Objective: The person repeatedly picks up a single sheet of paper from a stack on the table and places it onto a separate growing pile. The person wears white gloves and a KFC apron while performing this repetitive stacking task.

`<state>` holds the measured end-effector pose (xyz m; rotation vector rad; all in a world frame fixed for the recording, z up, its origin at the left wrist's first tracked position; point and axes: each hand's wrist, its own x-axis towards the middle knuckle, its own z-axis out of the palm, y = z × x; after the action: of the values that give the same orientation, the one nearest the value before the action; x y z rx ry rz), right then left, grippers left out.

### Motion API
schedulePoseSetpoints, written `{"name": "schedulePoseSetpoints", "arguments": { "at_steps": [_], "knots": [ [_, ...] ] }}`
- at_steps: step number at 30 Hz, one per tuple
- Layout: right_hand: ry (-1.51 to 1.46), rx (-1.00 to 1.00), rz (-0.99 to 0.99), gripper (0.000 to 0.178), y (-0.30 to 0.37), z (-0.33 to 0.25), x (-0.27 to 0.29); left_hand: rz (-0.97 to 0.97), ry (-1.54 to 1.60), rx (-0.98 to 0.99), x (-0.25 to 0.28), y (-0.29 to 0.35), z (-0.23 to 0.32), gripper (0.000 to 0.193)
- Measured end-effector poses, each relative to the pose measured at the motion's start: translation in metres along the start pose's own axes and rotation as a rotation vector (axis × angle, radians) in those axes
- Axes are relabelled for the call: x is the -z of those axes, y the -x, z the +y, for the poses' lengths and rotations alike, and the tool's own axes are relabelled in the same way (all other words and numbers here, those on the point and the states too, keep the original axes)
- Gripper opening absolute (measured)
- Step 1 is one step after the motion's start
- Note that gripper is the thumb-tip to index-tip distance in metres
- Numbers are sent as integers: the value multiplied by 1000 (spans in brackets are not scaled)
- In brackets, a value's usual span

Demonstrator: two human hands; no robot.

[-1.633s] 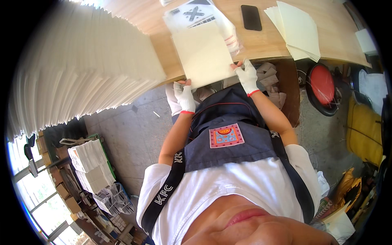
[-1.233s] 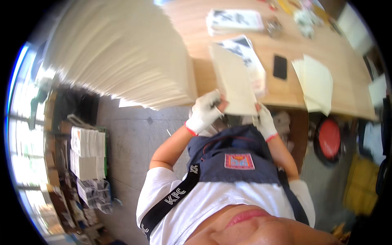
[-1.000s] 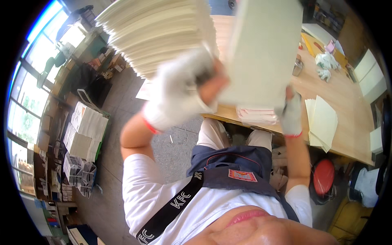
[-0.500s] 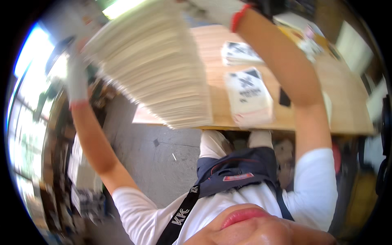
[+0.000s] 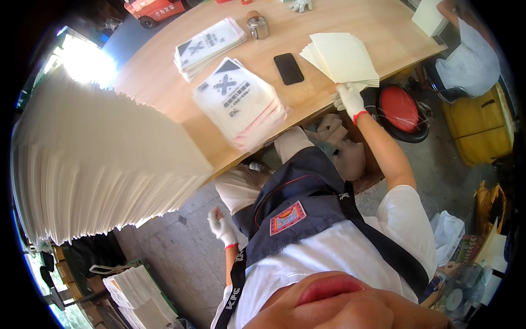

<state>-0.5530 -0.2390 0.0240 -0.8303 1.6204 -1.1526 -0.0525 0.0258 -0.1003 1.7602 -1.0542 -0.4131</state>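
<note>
A: Where is the right hand [image 5: 349, 98]?
B: Its gloved grip pinches the near edge of the fanned cream sheets [image 5: 342, 56] lying at the wooden surface [image 5: 164, 77] edge, beside a black phone [image 5: 288, 68].
A: And the left hand [image 5: 223, 227]?
B: Gloved, hanging loosely open beside the apron [image 5: 298, 192], holding nothing.

left hand [image 5: 223, 228]: covered by a white work glove, edged with a red cuff at the wrist.
right hand [image 5: 348, 98]: covered by a matching white glove, red band at the wrist.
shirt [image 5: 350, 249]: white, short-sleeved.
apron [image 5: 298, 200]: dark navy, trimmed with thin red piping; a square multicoloured patch is sewn on the front.
strap [image 5: 383, 244]: dark, broad, run over the shoulder.
trousers [image 5: 241, 186]: light beige.
</note>
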Motion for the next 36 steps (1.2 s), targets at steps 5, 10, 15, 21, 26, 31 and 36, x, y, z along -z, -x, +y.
{"name": "schedulePoseSetpoints", "arguments": {
  "at_steps": [5, 10, 15, 21, 26, 31, 36],
  "knots": [
    [-375, -389, -83, 33, -54, 19, 29, -341, -267, -542, -57, -25, 105, 23],
    [-515, -361, -41, 22, -77, 32, 20, -415, -186, -843, -95, -62, 163, 21],
    [-832, -279, -33, 13, -63, 30, 27, -511, -399, -845, -140, -112, 222, 16],
    [-770, -437, -32, 20, 24, 48, 31, -593, -811, -645, -172, -162, 206, 32],
    [-709, -224, -105, 15, 12, 76, 83, -610, -1004, -594, -195, -166, 204, 35],
    [-637, 89, -18, 28, 13, 42, 87, -510, -894, -567, -199, -175, 196, 30],
    [-645, -27, -391, 43, 80, -4, 43, -401, -697, -558, -183, -178, 174, 23]
  ]
}}
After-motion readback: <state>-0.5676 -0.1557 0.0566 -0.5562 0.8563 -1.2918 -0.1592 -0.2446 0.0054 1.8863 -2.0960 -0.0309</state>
